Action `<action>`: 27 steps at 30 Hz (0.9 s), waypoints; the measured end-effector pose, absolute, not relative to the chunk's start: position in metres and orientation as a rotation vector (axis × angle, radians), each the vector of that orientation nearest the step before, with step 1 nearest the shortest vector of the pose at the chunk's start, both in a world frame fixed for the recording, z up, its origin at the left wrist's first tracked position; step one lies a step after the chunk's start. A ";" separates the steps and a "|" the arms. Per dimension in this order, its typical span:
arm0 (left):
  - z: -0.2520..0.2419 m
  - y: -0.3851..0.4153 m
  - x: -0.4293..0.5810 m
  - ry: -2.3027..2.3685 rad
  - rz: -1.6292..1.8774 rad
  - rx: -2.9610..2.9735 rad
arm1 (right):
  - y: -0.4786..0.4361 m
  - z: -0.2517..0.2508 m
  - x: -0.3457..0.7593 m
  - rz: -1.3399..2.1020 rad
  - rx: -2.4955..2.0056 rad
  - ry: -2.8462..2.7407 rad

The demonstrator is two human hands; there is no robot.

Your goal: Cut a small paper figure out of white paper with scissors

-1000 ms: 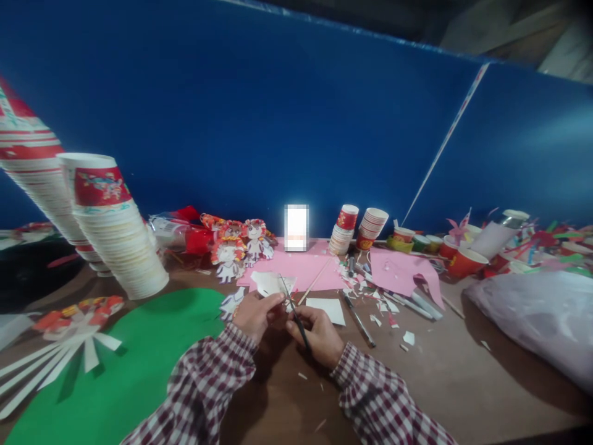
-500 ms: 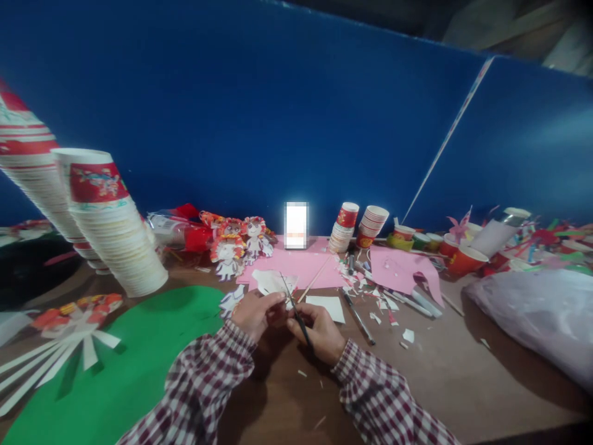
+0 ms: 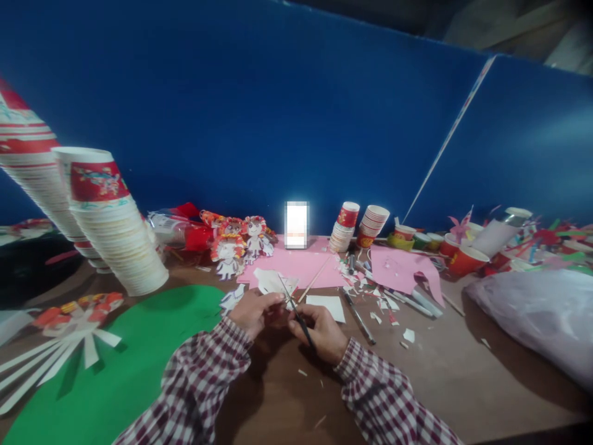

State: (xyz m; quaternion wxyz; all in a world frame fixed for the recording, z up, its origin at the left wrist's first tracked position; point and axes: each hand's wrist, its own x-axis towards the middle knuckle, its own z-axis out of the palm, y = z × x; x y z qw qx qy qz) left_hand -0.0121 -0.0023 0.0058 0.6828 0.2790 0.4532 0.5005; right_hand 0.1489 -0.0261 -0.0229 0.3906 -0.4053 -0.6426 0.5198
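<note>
My left hand [image 3: 254, 312] is closed in a pinch, thumb on top, at the edge of a small white paper piece mostly hidden by the fingers. My right hand [image 3: 322, 334] is closed around black-handled scissors [image 3: 303, 327], seen nearly edge-on. Their thin blades point up and left, passing just right of my left thumb and over the paper. Just beyond the fingertips is a larger white paper piece [image 3: 273, 281]; whether it joins the held piece I cannot tell. A white paper rectangle [image 3: 327, 308] lies beside my right hand. Left of my hands are paper doll cut-outs [image 3: 228, 262].
Pink sheets [image 3: 315, 275], paper scraps [image 3: 380, 303] and a pen [image 3: 359, 315] lie on the brown table. Tall paper-cup stacks [image 3: 115, 228] lean at left, beside a green sheet [image 3: 152, 346]. A plastic bag [image 3: 542, 321] bulges at right. A bright blurred rectangle [image 3: 296, 225] stands behind.
Both hands stay nearly in place. My right hand and the scissors have shifted slightly right, and my left hand slightly left.
</note>
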 end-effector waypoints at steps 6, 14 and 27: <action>0.007 -0.001 -0.016 1.041 1.077 0.629 | -0.026 -0.021 0.151 1.319 -1.038 -1.684; 0.005 0.002 -0.022 1.053 1.002 0.679 | -0.024 -0.024 0.153 1.376 -1.015 -1.703; 0.011 0.002 -0.028 1.010 0.921 0.685 | -0.023 -0.021 0.157 1.436 -1.025 -1.707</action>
